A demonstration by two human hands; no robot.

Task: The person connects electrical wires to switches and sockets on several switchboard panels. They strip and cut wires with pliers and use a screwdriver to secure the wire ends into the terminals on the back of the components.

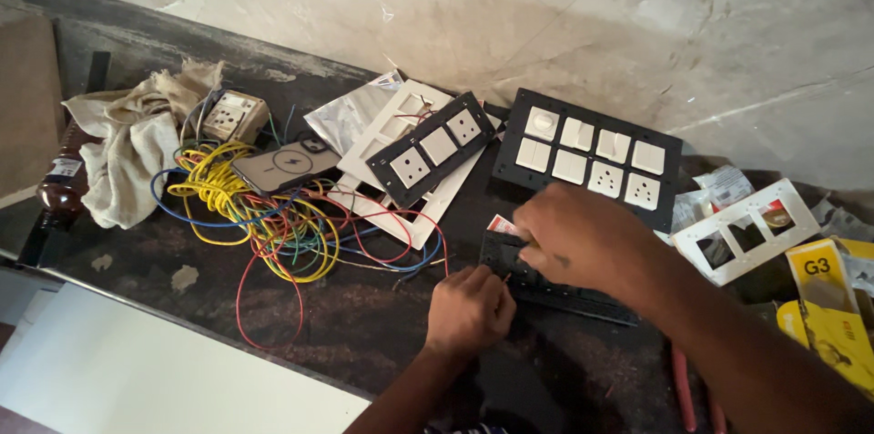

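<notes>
Both hands on a black strip [546, 284] lying flat on the bench [364, 325], near-centre. Left hand [471, 309] is curled into a loose fist at the strip's left end, fingers pressed together, fingertips touching it; can't tell what it pinches, if anything. Right hand [583, 243] lies over the strip's middle from the right, fingers bent down onto it, covering most of it. Grip detail hidden under the knuckles.

No real containers. Closest thing: a white frame [746, 229] with three open cut-outs, right of the right hand, nothing seated in them. Far of the hands, a large black plate [587, 156] holds eight white modules, switches and sockets, in two rows. Left of that, a smaller black plate [437, 147] with three white sockets lies tilted on top of a white frame [391, 206].

Wire tangle [273, 224], yellow, red, blue, green, sits left of the hands, loose red ends reaching near the left hand. A phone [284, 165] lies on top of the tangle. Far-left: a small socket box [235, 115], a crumpled cloth [127, 152], a brown bottle [62, 188] at the bench edge.

Right edge: yellow packaging [824, 297]. Red handles [692, 398] near-right, beside the right forearm, tool type not clear.
</notes>
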